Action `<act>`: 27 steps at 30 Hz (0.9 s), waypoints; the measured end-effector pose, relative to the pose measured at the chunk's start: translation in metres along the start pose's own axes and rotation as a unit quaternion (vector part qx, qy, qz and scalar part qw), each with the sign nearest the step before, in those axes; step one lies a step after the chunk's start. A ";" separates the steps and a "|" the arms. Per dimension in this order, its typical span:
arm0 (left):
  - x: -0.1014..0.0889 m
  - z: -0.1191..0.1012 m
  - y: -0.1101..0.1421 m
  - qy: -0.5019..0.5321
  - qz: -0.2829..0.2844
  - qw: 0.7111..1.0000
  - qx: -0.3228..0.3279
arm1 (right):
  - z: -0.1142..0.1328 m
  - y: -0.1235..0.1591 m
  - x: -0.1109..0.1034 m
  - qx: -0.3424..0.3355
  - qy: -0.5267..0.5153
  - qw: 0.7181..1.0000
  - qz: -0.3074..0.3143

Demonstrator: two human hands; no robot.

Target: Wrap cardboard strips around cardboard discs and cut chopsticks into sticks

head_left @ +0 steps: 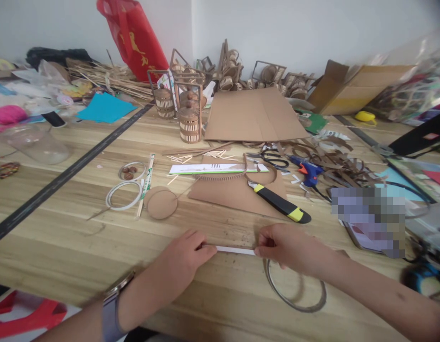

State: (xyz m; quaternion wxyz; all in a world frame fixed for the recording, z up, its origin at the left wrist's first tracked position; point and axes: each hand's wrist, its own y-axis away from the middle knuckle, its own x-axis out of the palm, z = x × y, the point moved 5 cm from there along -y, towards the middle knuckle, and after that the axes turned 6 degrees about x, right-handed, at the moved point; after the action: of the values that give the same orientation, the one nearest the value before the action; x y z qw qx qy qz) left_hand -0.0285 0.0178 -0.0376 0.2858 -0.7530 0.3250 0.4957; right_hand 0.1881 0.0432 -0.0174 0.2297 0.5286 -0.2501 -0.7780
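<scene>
A narrow white-faced strip point(236, 250) is stretched between my two hands just above or on the wooden table. My left hand point(189, 251) pinches its left part between thumb and fingers. At the other side my right hand point(282, 248) grips it with curled fingers. From beneath the right hand a curled band point(312, 308) loops out onto the table; it looks like the strip's continuation, but the join is hidden. Beyond the hands lie a black and yellow utility knife point(282, 202), a piece of brown cardboard point(234, 192) and a round cardboard disc point(163, 204).
A blue glue gun point(308, 171), black scissors point(275, 157) and brown strip scraps point(351, 164) lie at right, near a blurred phone point(365, 228). White tape rolls point(123, 194) sit at left. Small lidded baskets point(189, 123) and a large cardboard sheet point(255, 114) stand farther back.
</scene>
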 end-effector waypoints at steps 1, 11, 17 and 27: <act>0.000 0.000 0.000 -0.001 0.001 1.000 0.001 | 0.001 0.000 0.000 0.002 0.003 1.000 0.000; -0.002 -0.009 0.001 -0.071 0.017 0.996 0.041 | 0.008 0.002 -0.003 0.000 0.042 0.999 -0.026; -0.005 -0.016 -0.003 -0.160 0.047 0.985 0.048 | 0.011 0.003 -0.004 0.002 0.052 0.998 -0.037; -0.010 -0.053 -0.031 -0.221 0.038 0.965 0.134 | 0.010 0.002 -0.003 0.004 0.041 0.998 -0.037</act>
State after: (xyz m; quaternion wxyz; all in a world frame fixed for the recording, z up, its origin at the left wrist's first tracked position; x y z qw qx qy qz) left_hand 0.0220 -0.0010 -0.0065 0.4304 -0.5664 0.3454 0.6121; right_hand 0.1796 0.0449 -0.0103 0.2084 0.5697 -0.2238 -0.7629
